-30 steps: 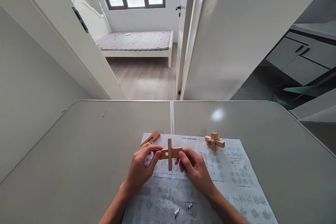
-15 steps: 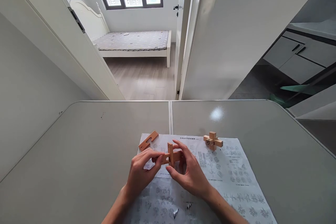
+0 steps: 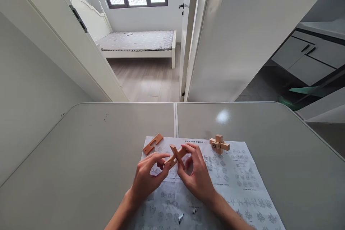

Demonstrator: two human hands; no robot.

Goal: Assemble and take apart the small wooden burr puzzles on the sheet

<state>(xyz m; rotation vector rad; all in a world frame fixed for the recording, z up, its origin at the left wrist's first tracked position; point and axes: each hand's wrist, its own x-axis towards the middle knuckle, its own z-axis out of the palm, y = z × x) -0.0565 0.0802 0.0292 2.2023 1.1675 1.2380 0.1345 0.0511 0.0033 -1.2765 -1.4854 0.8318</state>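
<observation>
Two interlocked wooden puzzle pieces form a tilted cross between my hands, above the printed sheet. At the cross's right end, my right hand grips it between thumb and fingers. My left hand has its thumb and index finger around the lower left end, with the fingertips slightly apart. Beyond my left hand, a loose notched wooden piece lies on the sheet's upper left corner. An assembled wooden burr puzzle with dark markings stands near the sheet's top right.
Under my hands, the instruction sheet shows rows of small diagrams and has small torn spots near the front. It lies on a grey table with a seam down its middle. Past the far edge are a doorway and a bed.
The crossed pieces have turned from nearly upright and level to a diagonal tilt. My right hand has closed in on them, while my left fingers have loosened a little.
</observation>
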